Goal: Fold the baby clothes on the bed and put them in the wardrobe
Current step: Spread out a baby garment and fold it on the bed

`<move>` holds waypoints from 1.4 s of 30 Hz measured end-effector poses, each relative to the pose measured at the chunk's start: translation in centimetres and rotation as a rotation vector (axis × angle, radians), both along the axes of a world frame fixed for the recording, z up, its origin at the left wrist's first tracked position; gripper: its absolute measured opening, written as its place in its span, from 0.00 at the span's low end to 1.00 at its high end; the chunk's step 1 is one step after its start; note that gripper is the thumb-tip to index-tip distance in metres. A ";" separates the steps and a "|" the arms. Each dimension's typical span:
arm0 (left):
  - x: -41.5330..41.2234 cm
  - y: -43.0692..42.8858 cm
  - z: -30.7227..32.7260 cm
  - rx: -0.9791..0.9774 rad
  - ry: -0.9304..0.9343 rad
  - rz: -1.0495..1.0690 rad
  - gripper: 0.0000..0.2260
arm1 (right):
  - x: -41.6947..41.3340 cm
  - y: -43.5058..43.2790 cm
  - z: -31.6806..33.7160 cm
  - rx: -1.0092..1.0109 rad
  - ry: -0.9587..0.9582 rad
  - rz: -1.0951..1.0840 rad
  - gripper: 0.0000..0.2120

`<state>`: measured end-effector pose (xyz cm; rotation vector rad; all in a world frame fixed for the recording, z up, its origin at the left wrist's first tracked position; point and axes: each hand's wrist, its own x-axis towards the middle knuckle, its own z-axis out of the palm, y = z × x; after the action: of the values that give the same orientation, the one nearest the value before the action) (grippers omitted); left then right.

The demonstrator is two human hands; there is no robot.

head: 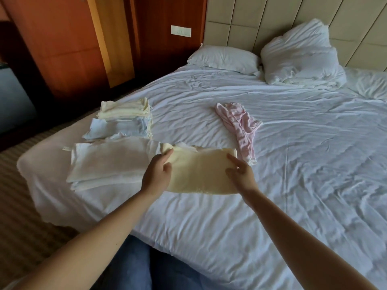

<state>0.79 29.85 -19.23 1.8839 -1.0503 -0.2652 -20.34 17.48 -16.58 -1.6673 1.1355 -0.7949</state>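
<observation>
A crumpled pink ribbed baby garment (240, 126) lies unfolded on the wrinkled white bed sheet (293, 164), just beyond the right hand (240, 174). On the left, near the bed's edge, sits a neat stack of folded cream and pale blue baby clothes (125, 118), with a flat folded white cloth (109, 164) in front of it. Two white pillows (224, 58) rest against the padded beige headboard (272, 17); reddish wooden panelling (62, 38) stands behind the bed.

The soft pale yellow baby garment (199, 174), folded into a rough rectangle, lies on the sheet between both hands, beside the white cloth. The left hand (157, 174) grips its upper left corner with curled fingers. The right hand pinches its right edge, index finger stretched along the fabric.
</observation>
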 end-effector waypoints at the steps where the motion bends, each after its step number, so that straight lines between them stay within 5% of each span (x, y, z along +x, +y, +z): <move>1: 1.0 0.6 0.8 -0.027 -0.012 0.012 0.21 | 1.1 0.4 0.7 -0.031 -0.024 0.017 0.25; 15: 18.7 10.6 5.4 -0.103 -0.085 0.332 0.21 | 22.7 5.8 5.3 -0.169 -0.052 0.288 0.25; 27: 24.1 11.1 -4.2 0.280 -0.136 0.305 0.22 | 28.7 6.1 -4.4 -0.214 0.385 0.254 0.26; 32: 24.3 10.5 -4.0 0.338 -0.305 0.370 0.23 | 29.2 4.7 -4.7 -0.135 0.387 0.261 0.23; 37: 22.9 8.8 -1.3 0.074 -0.560 0.224 0.20 | 29.4 5.5 -2.3 -0.616 0.450 0.328 0.25; 42: 22.5 7.0 -3.5 0.466 -0.537 0.018 0.37 | 30.5 6.2 -4.2 -0.723 0.644 0.657 0.29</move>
<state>23.28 36.88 -22.74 2.4642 -1.4133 0.0198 10.17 23.63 -20.75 -2.8329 0.6042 -0.2240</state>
